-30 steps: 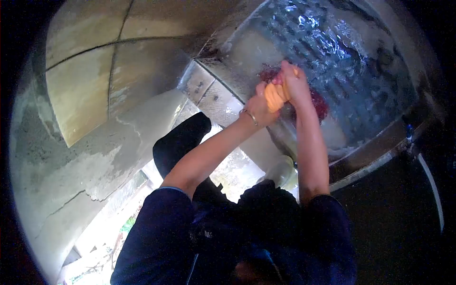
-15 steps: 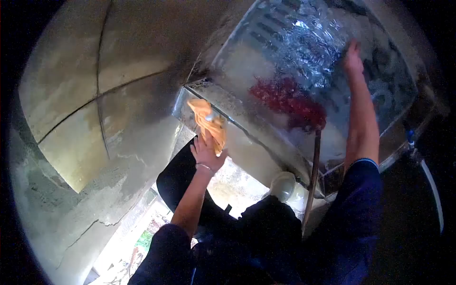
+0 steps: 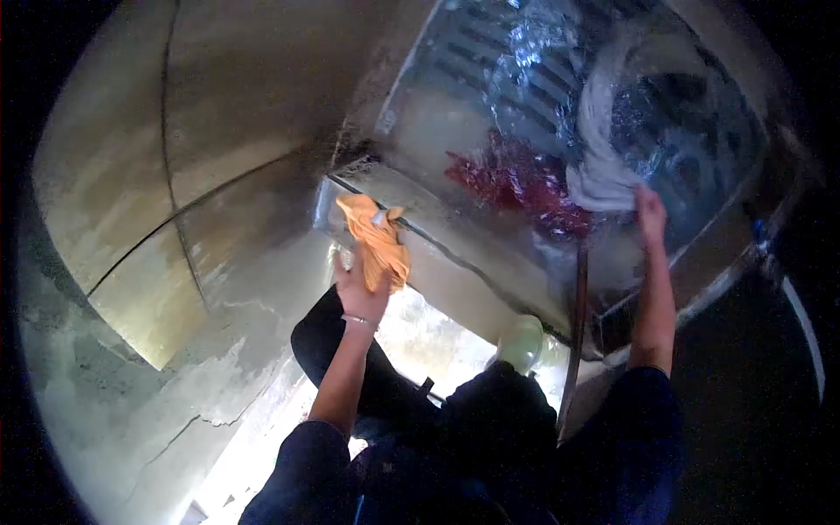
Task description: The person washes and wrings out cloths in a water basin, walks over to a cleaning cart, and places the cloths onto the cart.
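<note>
In the water-filled basin [image 3: 420, 188], my right hand [image 3: 649, 214] is closed on the end of a pale grey cloth [image 3: 595, 131], which trails through the water in a curve. A dark red cloth [image 3: 516, 179] lies in the water to the left of it. On the basin's near ledge sits a bunched orange cloth [image 3: 376, 241]. Against its lower side rests my left hand [image 3: 363, 289], its visible fingers stretched and apart; some fingers are partly hidden by the cloth.
A brown pole or hose [image 3: 576, 341] leans over the basin's front edge beside the red cloth. Below the ledge is a pale boot [image 3: 521, 341]. Cracked, tiled wall [image 3: 236, 201] rises at left. A white hose [image 3: 803, 328] with a blue fitting [image 3: 759, 232] hangs at right.
My right hand has moved toward me through the water, and the pale cloth now shows stretched out behind it. My left hand has shifted slightly left beside the orange cloth.
</note>
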The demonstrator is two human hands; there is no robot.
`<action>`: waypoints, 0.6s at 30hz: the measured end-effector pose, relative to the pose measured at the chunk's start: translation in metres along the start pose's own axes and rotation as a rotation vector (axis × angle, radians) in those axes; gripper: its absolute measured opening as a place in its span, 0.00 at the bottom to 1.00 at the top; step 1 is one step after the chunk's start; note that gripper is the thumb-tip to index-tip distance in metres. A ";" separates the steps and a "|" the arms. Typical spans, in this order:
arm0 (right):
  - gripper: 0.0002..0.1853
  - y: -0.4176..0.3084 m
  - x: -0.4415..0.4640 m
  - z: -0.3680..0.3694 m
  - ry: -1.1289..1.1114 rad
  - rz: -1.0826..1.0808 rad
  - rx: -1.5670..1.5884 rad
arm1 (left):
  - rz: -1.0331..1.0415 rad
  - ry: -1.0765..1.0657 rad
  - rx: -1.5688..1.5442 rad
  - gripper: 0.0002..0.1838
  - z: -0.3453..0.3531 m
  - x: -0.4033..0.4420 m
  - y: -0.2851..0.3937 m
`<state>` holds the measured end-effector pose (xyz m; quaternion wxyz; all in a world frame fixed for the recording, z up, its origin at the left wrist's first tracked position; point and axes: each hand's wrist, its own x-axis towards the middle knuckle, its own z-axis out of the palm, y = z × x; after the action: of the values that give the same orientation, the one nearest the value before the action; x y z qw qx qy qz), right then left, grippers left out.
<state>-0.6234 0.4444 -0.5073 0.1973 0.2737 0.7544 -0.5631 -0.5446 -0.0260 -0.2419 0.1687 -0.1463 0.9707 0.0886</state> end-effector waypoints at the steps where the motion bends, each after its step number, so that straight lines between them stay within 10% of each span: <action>1: 0.15 0.010 -0.004 -0.024 0.167 0.137 0.059 | -0.027 0.093 -0.091 0.28 -0.011 0.000 0.011; 3: 0.11 0.001 -0.016 -0.049 0.515 -0.154 0.192 | 0.068 0.266 -0.193 0.25 -0.017 0.002 0.028; 8: 0.12 0.019 -0.005 -0.014 0.377 -0.013 -0.132 | 0.394 0.193 -0.531 0.23 0.021 0.033 0.095; 11: 0.17 -0.045 -0.060 0.078 0.136 -0.141 0.077 | 0.093 -0.253 -1.021 0.22 0.079 0.060 0.144; 13: 0.17 -0.099 -0.111 0.128 0.118 -0.238 0.397 | -0.631 -0.719 -1.386 0.29 0.128 0.079 0.160; 14: 0.16 -0.117 -0.131 0.140 0.142 -0.467 0.212 | -0.630 -0.718 -1.384 0.29 0.145 0.088 0.160; 16: 0.17 -0.170 -0.180 0.154 0.051 -0.470 0.230 | -0.527 -1.460 -2.139 0.30 0.165 0.097 0.154; 18: 0.17 -0.193 -0.213 0.164 0.058 -0.720 0.081 | -0.880 -1.103 -1.781 0.25 0.119 0.088 0.164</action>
<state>-0.5829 0.2045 -0.2822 -0.0461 0.0139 0.7848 -0.6179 -0.6392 0.1320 -0.3629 0.4256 -0.4835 0.2202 0.7325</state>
